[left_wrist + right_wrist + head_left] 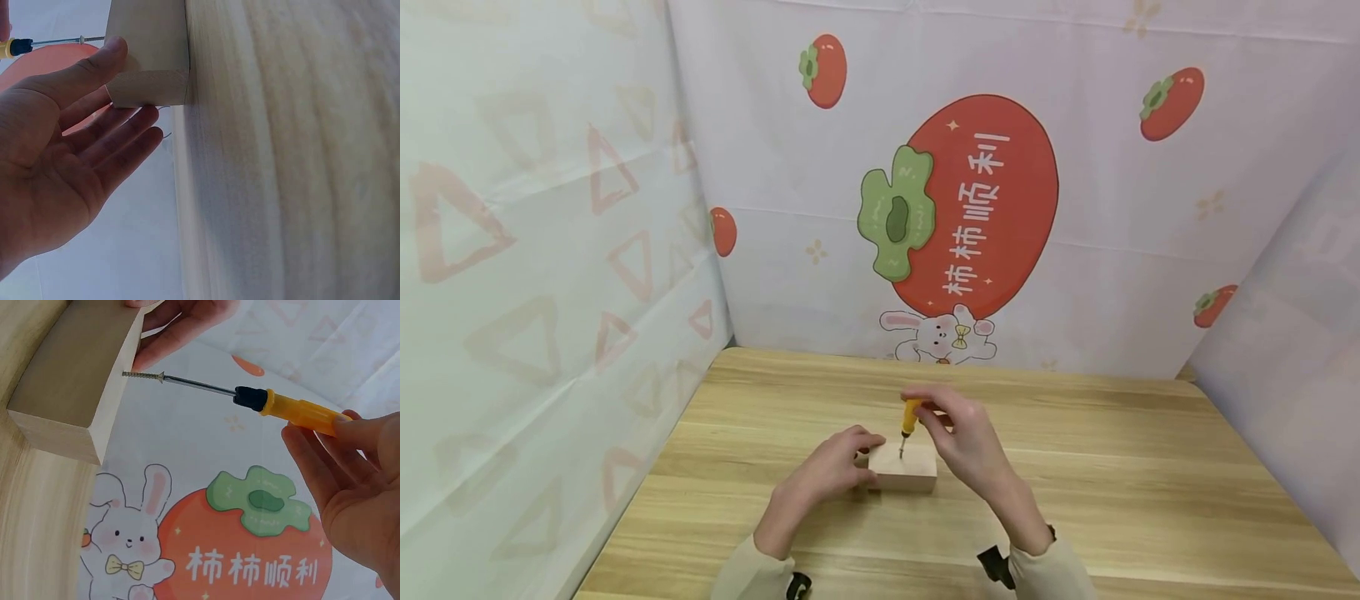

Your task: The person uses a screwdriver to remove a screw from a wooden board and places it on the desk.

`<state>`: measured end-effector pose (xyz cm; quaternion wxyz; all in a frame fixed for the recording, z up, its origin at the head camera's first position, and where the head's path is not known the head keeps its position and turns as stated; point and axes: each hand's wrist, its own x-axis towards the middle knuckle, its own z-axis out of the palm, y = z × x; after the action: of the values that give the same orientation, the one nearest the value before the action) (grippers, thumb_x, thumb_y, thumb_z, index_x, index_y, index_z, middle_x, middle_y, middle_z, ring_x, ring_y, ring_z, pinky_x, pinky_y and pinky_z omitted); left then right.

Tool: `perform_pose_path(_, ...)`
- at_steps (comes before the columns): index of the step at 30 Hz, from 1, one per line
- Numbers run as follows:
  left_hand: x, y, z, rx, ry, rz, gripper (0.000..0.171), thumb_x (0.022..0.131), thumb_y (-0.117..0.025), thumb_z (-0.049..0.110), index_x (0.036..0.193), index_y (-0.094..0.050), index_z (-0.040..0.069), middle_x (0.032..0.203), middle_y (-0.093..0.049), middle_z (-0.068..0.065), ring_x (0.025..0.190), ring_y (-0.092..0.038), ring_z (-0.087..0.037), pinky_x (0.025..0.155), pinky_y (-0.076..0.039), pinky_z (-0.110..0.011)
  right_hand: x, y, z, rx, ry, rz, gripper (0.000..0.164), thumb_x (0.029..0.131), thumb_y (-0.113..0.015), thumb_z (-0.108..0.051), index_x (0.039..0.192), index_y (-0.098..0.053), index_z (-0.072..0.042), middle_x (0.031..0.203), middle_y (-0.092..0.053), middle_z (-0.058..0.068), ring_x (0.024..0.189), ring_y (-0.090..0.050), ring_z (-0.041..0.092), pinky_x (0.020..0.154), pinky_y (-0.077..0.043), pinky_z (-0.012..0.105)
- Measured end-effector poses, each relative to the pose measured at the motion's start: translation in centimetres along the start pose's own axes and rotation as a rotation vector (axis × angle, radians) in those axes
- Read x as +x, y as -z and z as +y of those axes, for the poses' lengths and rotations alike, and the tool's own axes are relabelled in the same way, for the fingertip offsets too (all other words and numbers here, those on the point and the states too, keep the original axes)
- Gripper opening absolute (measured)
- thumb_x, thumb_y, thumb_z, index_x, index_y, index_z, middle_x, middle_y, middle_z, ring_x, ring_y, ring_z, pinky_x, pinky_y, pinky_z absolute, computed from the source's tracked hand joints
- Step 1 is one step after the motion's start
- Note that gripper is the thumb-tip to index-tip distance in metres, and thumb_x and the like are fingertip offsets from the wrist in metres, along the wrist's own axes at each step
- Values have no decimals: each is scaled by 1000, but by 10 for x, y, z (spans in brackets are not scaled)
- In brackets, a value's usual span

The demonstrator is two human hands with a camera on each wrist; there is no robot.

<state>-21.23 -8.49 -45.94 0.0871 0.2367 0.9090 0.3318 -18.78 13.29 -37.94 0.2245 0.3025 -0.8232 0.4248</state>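
Note:
A pale wooden block [904,481] lies on the table. My left hand [829,468] grips its left end, thumb on the near side and fingers around the far side and end. A screw [142,375] stands upright in the block's top face, with much of its thread showing. Above it my right hand [964,433] pinches the yellow handle of a screwdriver [300,412] between thumb and fingers. The screwdriver's shaft is slightly tilted, and its tip meets the screw head. In the left wrist view, the thumb [94,69] presses the block's side.
The wood-grain table [1120,483] extends around both hands. Behind it hangs a white cloth backdrop [790,283] with printed persimmons and a rabbit. Another patterned cloth [565,333] stands along the left side, and a pale one [1292,333] along the right.

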Motion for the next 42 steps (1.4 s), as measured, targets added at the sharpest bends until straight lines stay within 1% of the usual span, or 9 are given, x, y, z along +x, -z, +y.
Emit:
perform_pose_path(4, 0, 0, 0, -3, 5, -2, 51, 86, -77, 19, 134, -62, 8, 125, -63, -6, 114, -62, -26, 94, -53, -44, -1, 0, 0, 31, -2, -1, 35, 85, -74, 3, 115, -72, -13, 108, -68, 0, 90, -69, 15, 69, -58, 20)
perform_pose_path(9, 0, 0, 0, -1, 4, 0, 52, 85, -78, 20, 133, -62, 9, 125, -63, -5, 114, -62, -26, 94, -53, -44, -1, -2, -1, -1, -4, 57, 32, 79, -81, -2, 108, -74, -14, 101, -63, -1, 85, -66, 10, 65, -58, 20)
perform_pose_path(14, 0, -1, 0, 2, -1, 7, 52, 85, -79, 20, 133, -63, 9, 123, -63, -5, 113, -63, -25, 93, -53, -42, 0, 0, -3, -26, 5, 61, 30, 81, -78, 1, 107, -73, -13, 100, -66, -1, 86, -67, 12, 64, -58, 21)
perform_pose_path(20, -1, -1, 0, 0, -2, 13, 51, 85, -79, 19, 132, -63, 8, 122, -63, -4, 113, -63, -25, 93, -53, -43, 1, 5, -4, 45, 10, -7, 35, 85, -70, 8, 113, -73, -13, 106, -72, 1, 87, -68, 13, 63, -60, 27)
perform_pose_path(23, -1, -1, 1, 1, -2, 10, 51, 85, -78, 18, 133, -63, 8, 122, -63, -5, 113, -62, -25, 93, -53, -43, 0, 5, -3, 60, -5, -15, 35, 85, -71, 7, 113, -73, -13, 109, -71, 2, 90, -69, 12, 64, -60, 26)
perform_pose_path(28, -2, -1, 2, -2, 0, 3, 51, 85, -78, 19, 133, -63, 8, 123, -63, -5, 113, -62, -25, 93, -53, -43, -3, 3, -1, 76, -35, 26, 31, 82, -78, 1, 109, -75, -14, 106, -64, 1, 91, -67, 18, 69, -59, 21)
perform_pose_path(34, -2, -3, 0, -8, -1, 4, 52, 85, -78, 20, 133, -63, 8, 123, -63, -5, 113, -62, -26, 93, -53, -44, -5, 1, 3, 19, -23, 86, 33, 80, -78, 2, 107, -75, -16, 99, -64, -3, 89, -66, 12, 66, -59, 21)
perform_pose_path(37, -1, -3, -1, -1, -5, 10, 52, 85, -79, 20, 133, -63, 9, 123, -63, -4, 113, -62, -25, 93, -53, -43, -4, 0, 6, 19, -14, 80, 35, 82, -76, 6, 110, -73, -15, 101, -67, -1, 91, -67, 14, 66, -59, 22)
perform_pose_path(42, 0, -2, -1, 10, -10, 15, 52, 85, -78, 19, 133, -63, 8, 122, -63, -4, 113, -63, -25, 94, -53, -43, -3, -2, 7, 42, -12, 47, 36, 87, -69, 9, 116, -69, -11, 108, -70, 8, 96, -70, 19, 67, -60, 24)
